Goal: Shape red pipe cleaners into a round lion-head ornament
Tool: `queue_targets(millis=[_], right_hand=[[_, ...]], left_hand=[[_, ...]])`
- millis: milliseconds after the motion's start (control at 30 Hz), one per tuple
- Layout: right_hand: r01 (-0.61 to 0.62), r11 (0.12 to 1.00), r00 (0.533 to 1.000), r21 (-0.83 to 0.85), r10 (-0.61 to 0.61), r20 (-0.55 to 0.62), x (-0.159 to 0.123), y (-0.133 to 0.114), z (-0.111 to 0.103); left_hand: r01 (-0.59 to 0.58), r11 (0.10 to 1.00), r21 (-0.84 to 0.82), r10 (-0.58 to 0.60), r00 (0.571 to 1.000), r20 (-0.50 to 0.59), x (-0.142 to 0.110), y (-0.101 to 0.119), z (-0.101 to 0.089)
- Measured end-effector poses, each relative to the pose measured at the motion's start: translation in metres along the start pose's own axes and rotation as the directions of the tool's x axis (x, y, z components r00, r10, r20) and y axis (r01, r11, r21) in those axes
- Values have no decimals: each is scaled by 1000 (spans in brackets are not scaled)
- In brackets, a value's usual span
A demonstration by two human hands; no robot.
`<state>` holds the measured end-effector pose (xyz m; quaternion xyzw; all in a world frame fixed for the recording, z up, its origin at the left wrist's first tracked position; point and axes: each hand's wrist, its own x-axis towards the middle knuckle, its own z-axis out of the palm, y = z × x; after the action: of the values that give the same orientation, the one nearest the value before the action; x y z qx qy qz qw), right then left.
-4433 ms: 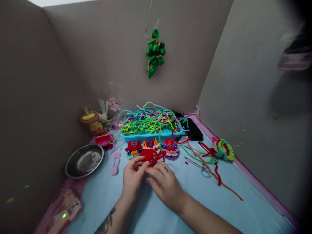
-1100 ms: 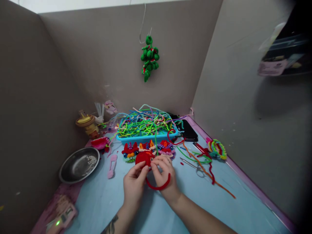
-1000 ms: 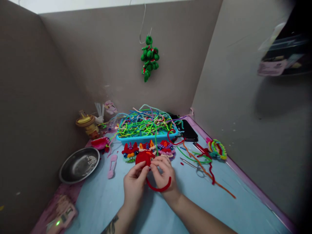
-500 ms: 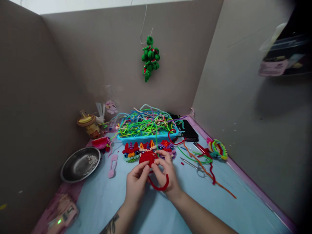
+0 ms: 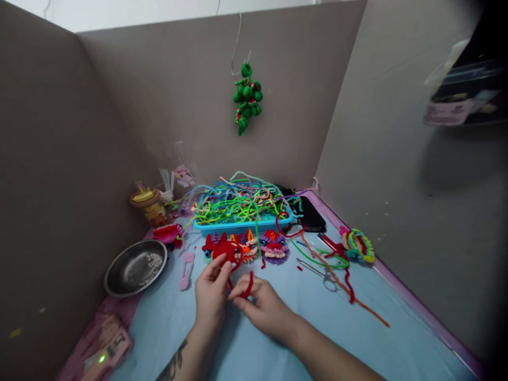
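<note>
"Gripping how?"

"Left hand (image 5: 210, 291) is pinching one red fuzzy piece (image 5: 224, 251) before three colourful figures (image 5: 249, 246) (two are partly hiding behind it); right hand (image 5: 262, 306) is holding one red strand (image 5: 250, 286)."

"Any writing?"

"One pink label (image 5: 449, 112) is showing at far right, too blurred for reading."

"And room?"

"Blue sheet (image 5: 301, 301) is showing between right hand and one pair of scissors (image 5: 317, 271), reaching a purple edge (image 5: 397, 291)."

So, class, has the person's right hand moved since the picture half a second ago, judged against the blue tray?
Yes. The right hand has moved toward the person, its fingertips now farther from the front edge of the blue tray.
</note>
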<state>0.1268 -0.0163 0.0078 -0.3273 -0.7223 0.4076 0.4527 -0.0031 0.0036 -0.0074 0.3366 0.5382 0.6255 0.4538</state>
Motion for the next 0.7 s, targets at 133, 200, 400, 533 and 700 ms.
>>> queue_targets(millis=[133,200,400,533,700], right_hand=[[25,978,994,205,-2,-111,0,-3,-16],[60,945,972,321,18,-234,2,2,-28],[-26,868,885,496,251,-392,8,21,-40],[-136,971,930,198,194,-313,9,21,-24],[-200,969,878,-147,110,-466,8,21,-8]], left_hand=[[-35,998,53,36,999,-25,5,-2,-2],[-13,997,73,15,999,-31,6,-1,-2],[50,998,35,-50,999,9,3,4,1],[64,997,-30,-63,997,39,2,3,0],[76,997,-17,-72,986,153,-8,0,4]])
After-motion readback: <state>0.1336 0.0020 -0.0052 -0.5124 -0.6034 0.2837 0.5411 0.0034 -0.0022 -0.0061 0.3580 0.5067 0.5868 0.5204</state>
